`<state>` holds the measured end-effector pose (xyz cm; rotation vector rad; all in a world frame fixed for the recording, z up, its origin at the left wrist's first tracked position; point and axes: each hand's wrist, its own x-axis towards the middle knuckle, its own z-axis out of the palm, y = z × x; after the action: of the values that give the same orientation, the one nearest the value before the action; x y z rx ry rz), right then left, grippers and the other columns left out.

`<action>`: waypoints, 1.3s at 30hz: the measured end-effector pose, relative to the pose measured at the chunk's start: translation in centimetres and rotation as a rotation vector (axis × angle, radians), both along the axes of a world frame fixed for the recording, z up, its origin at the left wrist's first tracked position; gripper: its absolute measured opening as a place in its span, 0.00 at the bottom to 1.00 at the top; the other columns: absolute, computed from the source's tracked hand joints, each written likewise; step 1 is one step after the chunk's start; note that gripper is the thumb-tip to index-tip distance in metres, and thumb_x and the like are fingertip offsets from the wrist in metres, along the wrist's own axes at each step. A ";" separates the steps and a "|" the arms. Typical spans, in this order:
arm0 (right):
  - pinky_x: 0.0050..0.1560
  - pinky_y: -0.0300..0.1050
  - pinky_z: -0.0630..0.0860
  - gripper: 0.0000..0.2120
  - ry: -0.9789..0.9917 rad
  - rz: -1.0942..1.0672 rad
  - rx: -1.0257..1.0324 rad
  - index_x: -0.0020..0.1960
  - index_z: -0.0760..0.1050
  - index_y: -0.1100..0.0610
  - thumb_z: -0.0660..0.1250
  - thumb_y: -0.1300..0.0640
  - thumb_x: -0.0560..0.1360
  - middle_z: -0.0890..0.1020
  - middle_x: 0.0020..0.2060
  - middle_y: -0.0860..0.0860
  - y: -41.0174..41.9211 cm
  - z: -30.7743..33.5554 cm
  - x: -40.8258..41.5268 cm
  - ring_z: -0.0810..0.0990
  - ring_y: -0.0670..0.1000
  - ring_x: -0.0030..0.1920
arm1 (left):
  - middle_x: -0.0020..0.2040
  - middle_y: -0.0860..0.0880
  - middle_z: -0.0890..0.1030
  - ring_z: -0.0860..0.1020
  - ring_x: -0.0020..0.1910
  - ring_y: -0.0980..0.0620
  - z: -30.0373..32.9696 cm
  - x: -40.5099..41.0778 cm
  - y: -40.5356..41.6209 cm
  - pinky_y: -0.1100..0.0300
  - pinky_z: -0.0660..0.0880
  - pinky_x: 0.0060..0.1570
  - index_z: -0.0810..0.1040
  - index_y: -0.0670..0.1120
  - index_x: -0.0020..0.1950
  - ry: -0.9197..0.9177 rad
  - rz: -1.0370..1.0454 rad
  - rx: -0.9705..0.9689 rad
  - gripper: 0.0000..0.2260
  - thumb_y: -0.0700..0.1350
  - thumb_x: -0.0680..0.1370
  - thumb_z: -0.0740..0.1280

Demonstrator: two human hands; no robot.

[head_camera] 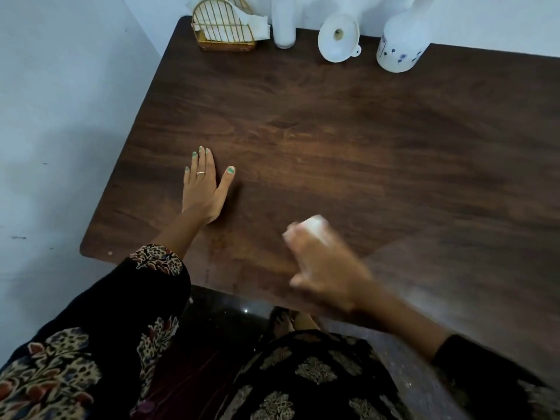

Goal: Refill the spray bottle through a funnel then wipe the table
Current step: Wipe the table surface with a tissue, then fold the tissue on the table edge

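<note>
Left hand (202,187) flat, fingers straight, on dark wooden table (333,140). Right hand (325,265) blurred, clutching white wad (313,225); fingers apparently curled round it. Risk: wide sweep knocks white plastic funnel (338,37) at far edge.

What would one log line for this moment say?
phase: wiping | left hand: flat on table | right hand: holds white wad, blurred

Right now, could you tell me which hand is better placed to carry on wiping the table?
The right hand. It is blurred, but it appears to grip a white wad, probably tissue, low over the table. The left hand lies flat on the wood, fingers straight, holding nothing.
</note>
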<state>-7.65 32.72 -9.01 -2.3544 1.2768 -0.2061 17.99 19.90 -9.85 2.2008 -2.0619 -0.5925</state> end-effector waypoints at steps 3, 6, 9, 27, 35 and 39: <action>0.58 0.51 0.70 0.23 0.089 -0.509 -0.088 0.58 0.67 0.56 0.59 0.43 0.70 0.73 0.54 0.55 -4.1 0.9 -10.8 0.72 0.59 0.55 | 0.78 0.44 0.44 0.41 0.77 0.48 0.1 -0.3 2.0 0.51 0.41 0.75 0.44 0.41 0.77 0.020 -0.011 -0.005 0.32 0.59 0.81 0.47; 0.74 0.60 0.50 0.37 0.258 -0.859 0.049 0.74 0.54 0.63 0.42 0.38 0.75 0.58 0.74 0.61 -5.0 0.0 -17.7 0.54 0.59 0.75 | 0.78 0.44 0.44 0.41 0.77 0.48 0.3 -0.9 3.9 0.51 0.41 0.75 0.44 0.41 0.77 0.044 -0.007 0.009 0.32 0.59 0.81 0.47; 0.74 0.63 0.46 0.43 0.244 -0.972 0.049 0.74 0.51 0.67 0.40 0.35 0.72 0.56 0.74 0.63 -4.2 -0.4 -13.0 0.52 0.58 0.76 | 0.78 0.45 0.44 0.41 0.77 0.49 0.3 -1.6 6.0 0.52 0.40 0.74 0.43 0.41 0.77 0.045 -0.013 0.013 0.32 0.60 0.81 0.47; 0.56 0.53 0.73 0.20 -0.275 -0.637 -0.075 0.61 0.76 0.56 0.57 0.60 0.71 0.79 0.58 0.51 4.5 2.1 1.1 0.74 0.54 0.58 | 0.75 0.52 0.61 0.61 0.71 0.51 2.7 -6.0 13.9 0.55 0.64 0.66 0.68 0.51 0.69 0.274 -0.265 -0.181 0.24 0.54 0.74 0.65; 0.43 0.48 0.68 0.17 0.127 -0.249 -0.098 0.56 0.77 0.52 0.71 0.56 0.67 0.80 0.53 0.47 4.8 1.7 2.3 0.76 0.53 0.49 | 0.54 0.53 0.80 0.73 0.57 0.52 1.2 -7.8 17.1 0.59 0.74 0.50 0.79 0.49 0.55 0.246 -0.199 -0.220 0.11 0.48 0.74 0.67; 0.37 0.43 0.58 0.02 0.141 -0.251 -0.218 0.34 0.78 0.49 0.69 0.55 0.64 0.77 0.33 0.44 4.4 1.1 1.2 0.70 0.48 0.39 | 0.47 0.56 0.79 0.74 0.52 0.52 2.2 -9.7 17.0 0.61 0.64 0.49 0.77 0.52 0.45 0.199 -0.186 -0.214 0.01 0.45 0.75 0.66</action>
<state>-6.48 37.15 -7.95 -2.4175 1.6972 -0.2738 8.25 36.91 -7.65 1.7735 -2.1275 -0.5506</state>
